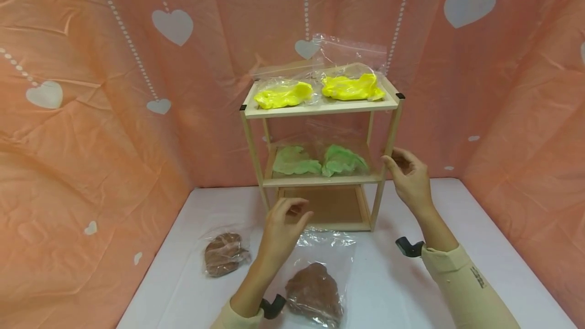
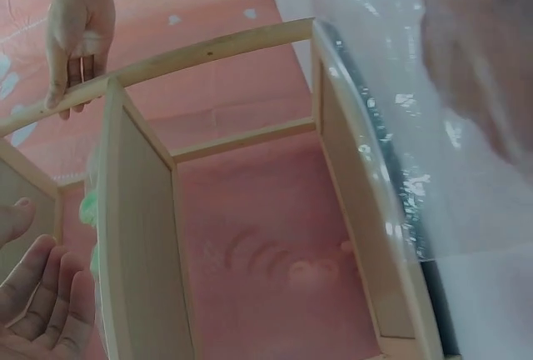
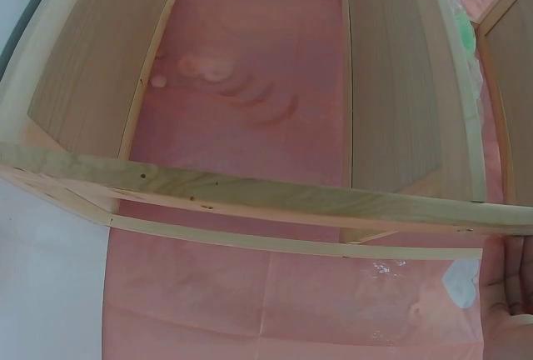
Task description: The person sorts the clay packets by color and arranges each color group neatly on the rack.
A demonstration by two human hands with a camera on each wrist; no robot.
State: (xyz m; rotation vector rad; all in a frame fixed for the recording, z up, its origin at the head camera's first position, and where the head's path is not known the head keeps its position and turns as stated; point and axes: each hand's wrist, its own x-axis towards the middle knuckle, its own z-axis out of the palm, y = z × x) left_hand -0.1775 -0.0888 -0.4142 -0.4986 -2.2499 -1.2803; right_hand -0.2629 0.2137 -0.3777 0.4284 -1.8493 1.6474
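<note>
A three-tier wooden shelf rack (image 1: 322, 181) stands before me. My right hand (image 1: 411, 176) is at its right front post, at middle-tier height; in the left wrist view the thumb of that right hand (image 2: 81, 39) overlaps the post and the fingers reach behind it. My left hand (image 1: 283, 232) hovers in front of the lower tier, its fingers loosely bent with nothing between them. Bags of yellow putty-like material (image 1: 352, 88) lie on the top tier. Bagged pale green material (image 1: 344, 161) sits on the middle tier.
On the white table (image 1: 379, 278), a clear bag with a brown lump (image 1: 315, 291) lies in front of the rack, beside my left forearm. Another bagged brown lump (image 1: 224, 254) is to the left. A pink curtain with hearts (image 1: 219, 131) hangs behind and on both sides.
</note>
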